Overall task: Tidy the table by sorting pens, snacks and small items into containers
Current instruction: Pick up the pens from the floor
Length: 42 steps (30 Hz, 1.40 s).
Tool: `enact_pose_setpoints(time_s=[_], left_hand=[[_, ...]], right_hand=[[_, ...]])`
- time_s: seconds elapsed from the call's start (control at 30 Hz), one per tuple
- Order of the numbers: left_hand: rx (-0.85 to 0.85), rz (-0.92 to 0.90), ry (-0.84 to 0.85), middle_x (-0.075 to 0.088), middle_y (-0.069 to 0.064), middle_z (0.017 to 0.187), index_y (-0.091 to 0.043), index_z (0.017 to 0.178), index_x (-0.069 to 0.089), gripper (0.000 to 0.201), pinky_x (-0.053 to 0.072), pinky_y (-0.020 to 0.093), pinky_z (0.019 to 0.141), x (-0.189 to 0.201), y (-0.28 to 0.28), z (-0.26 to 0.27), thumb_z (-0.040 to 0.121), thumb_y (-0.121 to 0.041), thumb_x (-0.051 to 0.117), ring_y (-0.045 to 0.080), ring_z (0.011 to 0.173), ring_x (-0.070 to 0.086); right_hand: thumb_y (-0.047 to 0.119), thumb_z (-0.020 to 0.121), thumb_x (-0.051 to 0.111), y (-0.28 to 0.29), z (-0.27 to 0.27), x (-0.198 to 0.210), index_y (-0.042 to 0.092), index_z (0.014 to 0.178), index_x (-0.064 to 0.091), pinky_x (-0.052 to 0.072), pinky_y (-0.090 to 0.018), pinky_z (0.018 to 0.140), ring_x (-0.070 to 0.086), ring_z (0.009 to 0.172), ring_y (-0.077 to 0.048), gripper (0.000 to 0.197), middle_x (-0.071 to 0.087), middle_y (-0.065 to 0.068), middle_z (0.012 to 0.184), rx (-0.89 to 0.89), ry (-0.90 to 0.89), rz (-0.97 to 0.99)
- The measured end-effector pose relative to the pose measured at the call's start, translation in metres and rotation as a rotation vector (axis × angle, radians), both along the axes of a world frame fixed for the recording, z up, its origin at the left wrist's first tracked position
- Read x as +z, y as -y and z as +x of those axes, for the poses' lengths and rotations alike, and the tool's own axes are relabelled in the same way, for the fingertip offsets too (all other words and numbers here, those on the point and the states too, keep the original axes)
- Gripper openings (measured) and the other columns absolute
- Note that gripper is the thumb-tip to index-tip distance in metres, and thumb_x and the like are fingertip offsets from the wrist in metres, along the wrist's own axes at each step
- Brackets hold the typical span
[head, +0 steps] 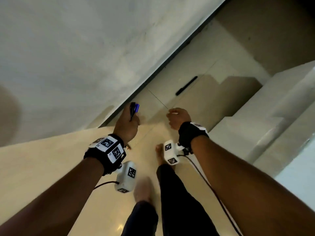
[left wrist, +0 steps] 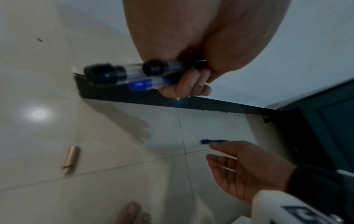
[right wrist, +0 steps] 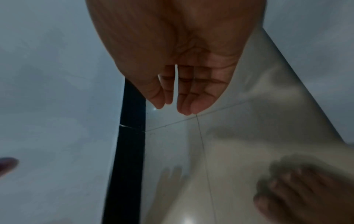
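Note:
My left hand [head: 128,124] grips a bundle of pens [head: 134,109] with clear barrels, two black caps and one blue cap; in the left wrist view the pens [left wrist: 132,75] stick out leftward from my curled fingers [left wrist: 188,86]. My right hand [head: 177,117] hangs open and empty above the floor, its fingers [right wrist: 184,97] straight and close together. A blue-capped pen [left wrist: 211,141] lies on the tiled floor just beyond my right hand [left wrist: 247,165]. In the head view it is a dark pen [head: 186,86] near the steps.
A gold-coloured cylinder [left wrist: 70,159] lies on the floor tiles to the left. A grey wall [head: 68,48] with a dark skirting strip [head: 170,60] runs diagonally. Pale steps [head: 255,116] rise on the right. My bare feet [head: 143,189] stand below my hands.

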<state>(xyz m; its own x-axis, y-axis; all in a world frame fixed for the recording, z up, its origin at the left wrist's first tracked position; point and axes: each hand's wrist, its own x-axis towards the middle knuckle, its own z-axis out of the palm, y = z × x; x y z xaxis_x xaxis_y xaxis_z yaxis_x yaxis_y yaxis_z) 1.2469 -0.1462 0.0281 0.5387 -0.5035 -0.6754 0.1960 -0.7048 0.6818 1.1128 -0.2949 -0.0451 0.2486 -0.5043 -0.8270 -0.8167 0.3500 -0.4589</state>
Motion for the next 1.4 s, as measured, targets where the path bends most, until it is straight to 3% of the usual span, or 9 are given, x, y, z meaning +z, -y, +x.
enact_pose_setpoints(time_s=[0.07,0.27,0.5,0.73,0.9,1.0,1.17,1.27,1.4], left_hand=[[-0.026,-0.014,-0.003,0.055,0.004,0.081,-0.034,0.125,0.042,0.033,0.031,0.027,0.051,-0.018,0.020,0.006,0.099,-0.014,0.039,0.011,0.052,0.039],[-0.058,0.019,-0.067,0.056,0.000,0.076,-0.030,0.125,0.047,0.029,0.032,0.024,0.049,-0.082,0.044,-0.015,0.099,-0.018,0.041,0.007,0.050,0.042],[-0.015,0.009,-0.121,0.054,0.002,0.075,-0.023,0.126,0.049,0.028,0.030,0.022,0.049,-0.116,0.014,-0.053,0.101,-0.015,0.041,-0.001,0.041,0.043],[-0.043,0.007,-0.044,0.057,0.002,0.078,-0.023,0.131,0.046,0.031,0.034,0.024,0.053,-0.112,-0.010,-0.060,0.101,-0.017,0.041,-0.001,0.045,0.046],[-0.072,-0.034,0.061,0.060,-0.002,0.082,-0.019,0.128,0.045,0.026,0.047,0.021,0.061,-0.062,0.000,-0.048,0.102,-0.018,0.039,0.009,0.065,0.055],[-0.103,-0.060,0.076,0.065,-0.005,0.091,-0.016,0.120,0.048,0.020,0.053,0.035,0.075,-0.018,0.008,-0.041,0.102,-0.019,0.040,0.012,0.083,0.063],[-0.323,-0.094,0.206,0.066,-0.009,0.092,-0.013,0.122,0.050,0.023,0.048,0.038,0.092,0.063,0.013,-0.043,0.101,-0.017,0.042,0.019,0.099,0.064],[-0.417,-0.114,0.232,0.067,-0.002,0.099,-0.013,0.123,0.049,0.025,0.050,0.039,0.090,0.118,0.016,-0.058,0.100,-0.018,0.043,0.023,0.097,0.065],[-0.417,-0.171,-0.024,0.067,0.003,0.110,-0.021,0.125,0.049,0.024,0.054,0.041,0.085,0.187,0.028,-0.094,0.103,-0.018,0.041,0.020,0.085,0.070]], right_hand=[[0.028,0.083,0.068,0.032,0.009,-0.027,0.029,0.113,0.062,0.054,-0.035,0.085,0.066,0.095,-0.031,0.031,0.067,-0.010,0.109,0.116,-0.099,-0.117],[0.032,0.094,0.063,0.109,0.028,-0.084,0.027,0.148,0.037,0.044,-0.033,0.096,0.052,0.122,-0.037,0.060,0.040,-0.018,0.143,0.326,-0.156,-0.303],[0.032,0.092,0.064,0.096,0.030,-0.124,0.007,0.112,0.069,0.052,-0.035,0.087,0.064,0.106,-0.034,0.033,0.066,-0.015,0.118,0.392,-0.293,-0.397],[0.025,0.077,0.075,0.040,0.009,-0.114,0.013,0.102,0.069,0.052,-0.027,0.077,0.068,0.098,-0.031,0.028,0.070,-0.012,0.106,0.321,-0.310,-0.311],[0.027,0.078,0.072,0.007,0.010,-0.055,0.021,0.103,0.067,0.044,-0.025,0.073,0.064,0.100,-0.027,0.026,0.067,-0.005,0.107,0.466,-0.186,-0.271],[0.026,0.079,0.072,-0.006,0.005,0.001,0.026,0.093,0.074,0.043,-0.024,0.072,0.064,0.097,-0.020,0.014,0.069,0.002,0.102,0.571,-0.080,-0.256],[0.023,0.081,0.072,-0.008,-0.009,0.118,0.023,0.094,0.079,0.044,-0.023,0.072,0.062,0.085,-0.012,0.015,0.073,0.005,0.093,0.671,0.111,-0.212],[0.018,0.080,0.072,-0.006,-0.036,0.188,0.021,0.093,0.079,0.045,-0.022,0.067,0.059,0.072,-0.005,0.014,0.069,0.009,0.079,0.475,0.224,-0.161],[0.005,0.082,0.074,-0.012,-0.094,0.263,0.008,0.096,0.074,0.054,-0.019,0.065,0.064,0.066,-0.007,0.014,0.070,-0.002,0.077,0.020,0.432,-0.049]])
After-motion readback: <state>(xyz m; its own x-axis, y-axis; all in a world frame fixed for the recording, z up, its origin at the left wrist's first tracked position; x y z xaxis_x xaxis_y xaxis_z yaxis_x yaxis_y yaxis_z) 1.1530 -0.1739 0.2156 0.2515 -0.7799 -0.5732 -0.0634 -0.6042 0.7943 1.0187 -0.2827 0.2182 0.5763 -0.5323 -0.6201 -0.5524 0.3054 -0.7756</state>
